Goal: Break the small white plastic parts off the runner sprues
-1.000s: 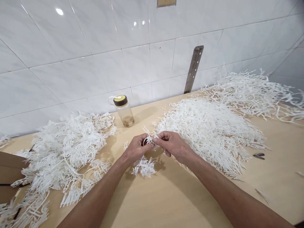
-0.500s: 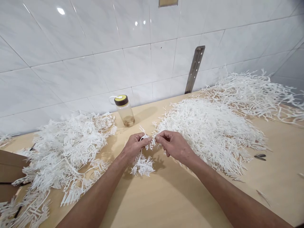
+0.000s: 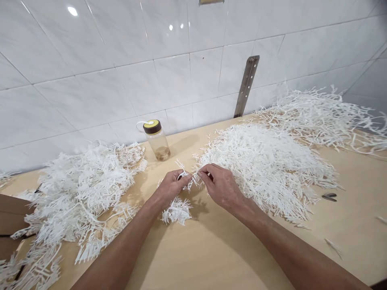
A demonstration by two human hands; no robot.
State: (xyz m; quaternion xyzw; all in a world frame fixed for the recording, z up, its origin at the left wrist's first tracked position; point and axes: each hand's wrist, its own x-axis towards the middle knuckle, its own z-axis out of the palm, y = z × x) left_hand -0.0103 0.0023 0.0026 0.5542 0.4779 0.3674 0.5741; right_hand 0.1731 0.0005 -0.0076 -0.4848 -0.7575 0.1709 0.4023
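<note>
Near the middle of the wooden surface [image 3: 211, 249], just in front of a large heap, a small white plastic sprig [image 3: 190, 179] was held between both hands. It was pinched by the left hand [image 3: 171, 188] between thumb and forefinger, and the other fingers of that hand were curled inward. From the other side the same sprig was gripped by the right hand [image 3: 222, 186], whose fingers were closed on its end, so that the two hands were almost touching. Below the left hand a small white tuft [image 3: 177, 211] was seen, though whether it hung from the held piece or lay on the surface could not be told. A broad pile of white sprigs [image 3: 266, 165] was spread just beside the right hand, and a second pile [image 3: 81, 193] was heaped to the left, near the left forearm. A looser tangle of white strands [image 3: 320, 117] was laid farther back on the right, against the tiled wall [image 3: 90, 80]. A clear bottle [image 3: 156, 140] with a dark and yellow lid was stood upright near the wall, between the two nearer piles. A metal strip [image 3: 247, 85] was fixed to the wall, and a small dark object [image 3: 329, 197] was left well apart to the right
</note>
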